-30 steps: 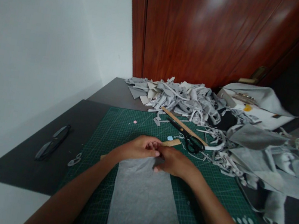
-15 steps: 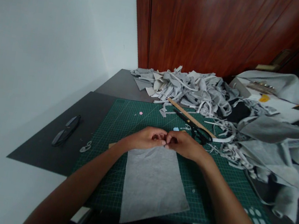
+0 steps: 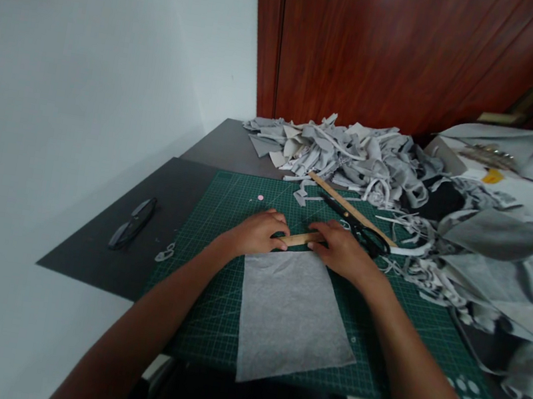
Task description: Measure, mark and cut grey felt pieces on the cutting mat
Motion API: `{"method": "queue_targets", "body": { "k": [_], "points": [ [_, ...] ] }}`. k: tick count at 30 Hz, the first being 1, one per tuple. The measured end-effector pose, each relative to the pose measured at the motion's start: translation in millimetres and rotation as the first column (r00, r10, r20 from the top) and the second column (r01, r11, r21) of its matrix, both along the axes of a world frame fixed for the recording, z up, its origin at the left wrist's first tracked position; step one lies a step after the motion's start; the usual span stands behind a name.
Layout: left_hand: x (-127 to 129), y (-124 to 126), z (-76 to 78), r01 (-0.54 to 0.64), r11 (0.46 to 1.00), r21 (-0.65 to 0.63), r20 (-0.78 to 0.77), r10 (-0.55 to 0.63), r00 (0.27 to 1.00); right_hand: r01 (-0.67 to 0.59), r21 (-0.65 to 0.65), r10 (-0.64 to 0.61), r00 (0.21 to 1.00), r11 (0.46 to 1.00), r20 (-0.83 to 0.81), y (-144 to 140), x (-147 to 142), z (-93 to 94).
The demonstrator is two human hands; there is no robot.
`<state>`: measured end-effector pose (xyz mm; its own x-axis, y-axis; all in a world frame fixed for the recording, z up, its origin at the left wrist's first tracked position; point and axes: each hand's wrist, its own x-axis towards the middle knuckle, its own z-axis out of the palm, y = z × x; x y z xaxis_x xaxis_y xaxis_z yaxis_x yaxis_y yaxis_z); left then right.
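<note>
My left hand [image 3: 261,232] and my right hand [image 3: 337,250] are side by side with a gap between them. Across that gap runs a wooden ruler [image 3: 299,239], thumbs on its near side and fingers on its far side. Its ends are hidden under the hands. Just below it, a piece of thin grey fabric [image 3: 293,315] lies on the green cutting mat [image 3: 206,325], its far edge along the ruler and its near corner hanging past the mat's front edge.
Black scissors [image 3: 358,227] and another wooden ruler [image 3: 333,191] lie beyond my right hand. Grey fabric scraps [image 3: 349,152] pile up at the back, with larger pieces [image 3: 509,265] on the right. Glasses [image 3: 134,222] rest at left. A white box [image 3: 511,188] stands at back right.
My hands were together, pinching at the fabric's far edge. They have moved apart and now hold the wooden ruler between them. The view has shifted slightly left.
</note>
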<state>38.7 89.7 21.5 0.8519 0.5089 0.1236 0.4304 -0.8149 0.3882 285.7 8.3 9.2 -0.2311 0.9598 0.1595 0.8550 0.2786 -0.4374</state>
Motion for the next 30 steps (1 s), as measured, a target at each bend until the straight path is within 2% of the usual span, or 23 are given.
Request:
{"method": "queue_targets", "body": {
  "k": [3,5,10,16,18,21,23,25,27,30],
  "points": [
    [2,-3,-1.0,-0.010,1.000,0.005,-0.002,0.010,1.000,0.054,0.079,-0.066,0.985,0.995,0.159,1,-2,-5.9],
    [3,-4,-1.2,-0.024,1.000,-0.016,-0.002,0.024,1.000,0.081,0.085,-0.096,0.975,0.993,0.200,2,-4,-8.0],
    [5,-6,-2.6,-0.071,0.994,-0.078,0.010,0.072,0.997,0.105,0.087,-0.118,0.978,0.991,0.174,4,-6,-8.2],
    [6,-11,-1.1,-0.129,0.968,-0.216,0.034,0.140,0.990,0.012,0.078,-0.024,0.988,0.997,0.154,4,-2,-9.5],
    [6,-12,-0.4,-0.137,0.973,-0.187,0.037,0.147,0.989,-0.034,0.086,0.018,0.984,0.996,0.176,3,-2,-8.5],
    [9,-14,1.7,-0.203,0.978,-0.047,0.053,0.206,0.977,-0.084,0.061,0.070,0.977,0.995,0.203,3,1,-2.2],
    [11,-17,4.4,-0.241,0.971,0.004,0.072,0.240,0.968,-0.096,0.030,0.089,0.979,0.995,0.182,3,6,5.7],
    [13,-21,7.7,-0.239,0.971,-0.010,0.088,0.239,0.967,-0.096,-0.045,0.101,0.984,0.994,0.145,2,12,16.0],
    [14,-26,10.6,-0.192,0.978,-0.085,0.106,0.201,0.974,-0.067,-0.185,0.088,0.990,0.980,0.107,-1,18,26.8],
    [14,-31,12.9,-0.028,0.951,-0.307,0.110,0.064,0.992,-0.002,-0.405,0.023,0.999,0.914,0.047,-6,27,38.4]
  ]
}}
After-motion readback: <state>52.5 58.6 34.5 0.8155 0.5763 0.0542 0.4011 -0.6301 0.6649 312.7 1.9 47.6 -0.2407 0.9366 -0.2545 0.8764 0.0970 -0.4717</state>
